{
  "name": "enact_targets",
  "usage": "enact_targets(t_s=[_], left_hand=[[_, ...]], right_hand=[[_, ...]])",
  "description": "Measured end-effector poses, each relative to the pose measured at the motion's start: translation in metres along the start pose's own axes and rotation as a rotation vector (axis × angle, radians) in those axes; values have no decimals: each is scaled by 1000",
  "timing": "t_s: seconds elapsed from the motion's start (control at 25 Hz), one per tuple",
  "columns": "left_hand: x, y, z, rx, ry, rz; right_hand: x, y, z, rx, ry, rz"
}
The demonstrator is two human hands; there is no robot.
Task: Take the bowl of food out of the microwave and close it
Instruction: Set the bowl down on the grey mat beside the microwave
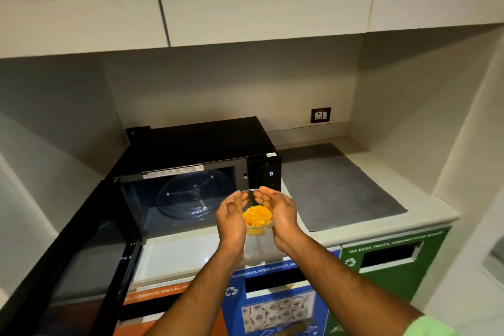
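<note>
A clear glass bowl (257, 219) with orange-yellow food sits between my palms, held in the air above the counter's front edge, outside the microwave. My left hand (231, 219) cups its left side and my right hand (281, 214) cups its right side. The black microwave (201, 150) stands on the counter at the left. Its door (90, 251) hangs wide open toward the lower left. Inside, the glass turntable (191, 194) is bare.
A grey mat (341, 185) lies on the pale counter (174, 256) to the right of the microwave. A wall socket (320, 115) is at the back. Orange, blue (270, 305) and green (381, 259) recycling bin fronts sit below the counter. White cabinets hang overhead.
</note>
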State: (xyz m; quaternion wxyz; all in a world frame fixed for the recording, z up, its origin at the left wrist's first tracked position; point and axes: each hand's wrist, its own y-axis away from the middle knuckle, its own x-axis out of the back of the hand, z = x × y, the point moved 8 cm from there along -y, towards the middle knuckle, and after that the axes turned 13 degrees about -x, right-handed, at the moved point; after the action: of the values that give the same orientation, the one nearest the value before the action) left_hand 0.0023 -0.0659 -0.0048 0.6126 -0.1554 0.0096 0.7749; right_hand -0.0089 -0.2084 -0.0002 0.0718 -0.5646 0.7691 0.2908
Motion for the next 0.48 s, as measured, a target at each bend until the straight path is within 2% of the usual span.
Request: enact_targets(t_s=[0.24,0.48], left_hand=[[-92,9,-24,18,32,-28],[-167,21,-57,25,-30,-29]], right_hand=[[74,-39,-48,44,15,15],[150,-74,-78,8,40,76]])
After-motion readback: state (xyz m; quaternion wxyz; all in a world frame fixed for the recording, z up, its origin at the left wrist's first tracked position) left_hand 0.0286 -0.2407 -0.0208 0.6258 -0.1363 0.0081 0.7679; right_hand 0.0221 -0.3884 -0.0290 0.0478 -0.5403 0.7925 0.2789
